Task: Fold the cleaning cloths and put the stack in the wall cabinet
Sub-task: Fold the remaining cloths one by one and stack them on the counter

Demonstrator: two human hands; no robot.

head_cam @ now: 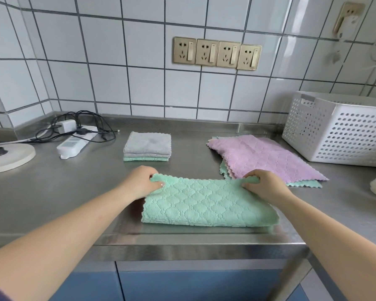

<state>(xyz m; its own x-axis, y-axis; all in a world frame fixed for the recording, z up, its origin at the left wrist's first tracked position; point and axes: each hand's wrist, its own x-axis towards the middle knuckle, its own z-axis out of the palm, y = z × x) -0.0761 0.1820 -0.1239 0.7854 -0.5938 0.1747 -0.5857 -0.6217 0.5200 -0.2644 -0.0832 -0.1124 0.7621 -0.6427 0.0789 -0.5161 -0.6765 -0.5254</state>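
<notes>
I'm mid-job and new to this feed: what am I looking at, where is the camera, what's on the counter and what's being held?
There is no machine here: a person works with bare hands, filmed by one wide-angle camera on their head, looking down. The left hand and right hand each pinch a far corner of a green cloth, folded once on the steel counter. Behind it sits a folded stack, grey over green. To the right lie unfolded cloths, purple on top, beside a white perforated basket. A power strip lies at the left.
</notes>
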